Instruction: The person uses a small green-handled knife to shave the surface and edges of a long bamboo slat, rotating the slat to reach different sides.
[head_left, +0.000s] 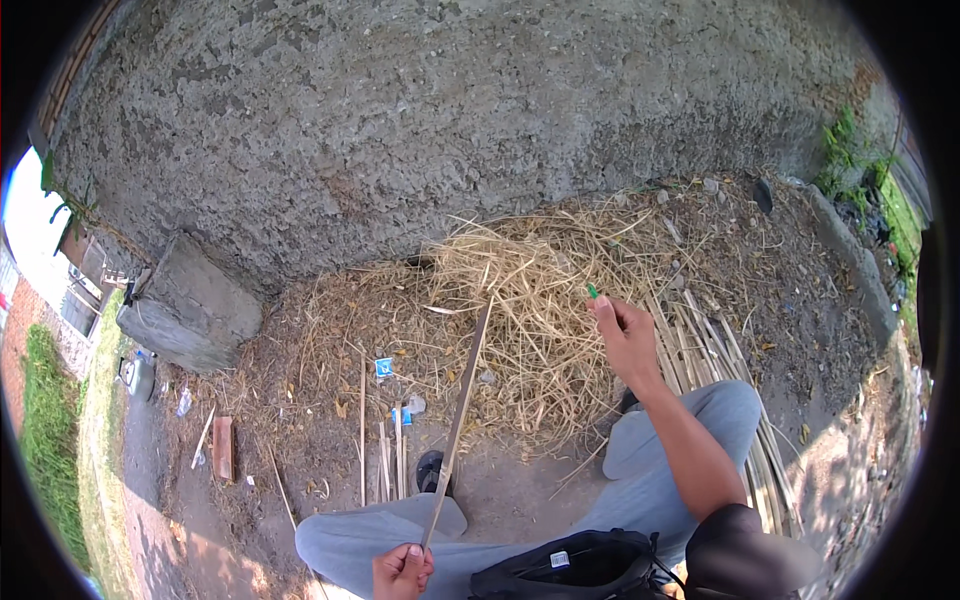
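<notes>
My left hand (403, 572), low in the view, is closed round the lower end of a long bamboo strip (459, 412). The strip slants up and away, and its far end reaches the edge of a heap of pale shavings (540, 310). Over the right side of that heap, my right hand (630, 345) is closed, with a small green object (592, 291) showing at its fingertips. Too little of the object shows to tell its kind. The right hand is apart from the strip.
Split bamboo strips (765, 460) lie beside my right leg, and shorter sticks (385, 465) near my left foot. A rough wall (430, 120) rises behind the heap. At left are a concrete block (190, 310), a brick (223, 450) and a metal kettle-like vessel (138, 376).
</notes>
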